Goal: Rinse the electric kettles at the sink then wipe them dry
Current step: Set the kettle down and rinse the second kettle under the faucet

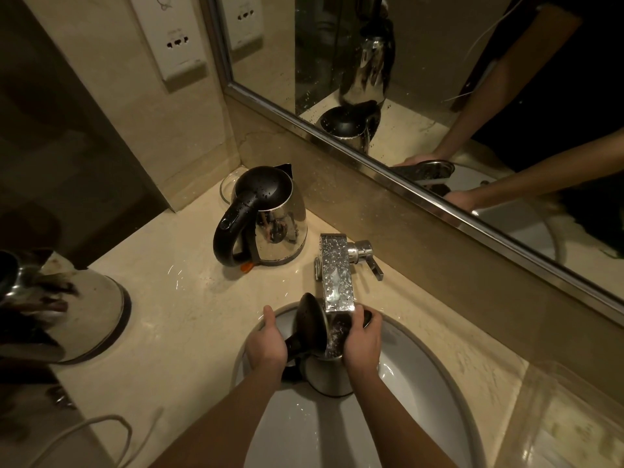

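— Where's the kettle (329,378) right now?
— Down in the sink (422,383), right under the tap (337,282). It sits between my hands, mouth up at the spout, base low and toward me, long axis close to upright with a slight lean.
— And your grip?
— Left hand (266,346) wraps the black handle. Right hand (363,339) curls round the steel body by the rim. The right one's nearer the mouth, just beside the spout.
— How does it look?
— Shiny steel, black lid (310,322) flipped open to the left, and what looks like water churning inside.
— Next?
— Tipping it out, I reckon, with the handle hand doing the pouring, clear of the tap. A second kettle (270,224) stands on the wet tabletop (189,298), lid closed, beaded with drops.
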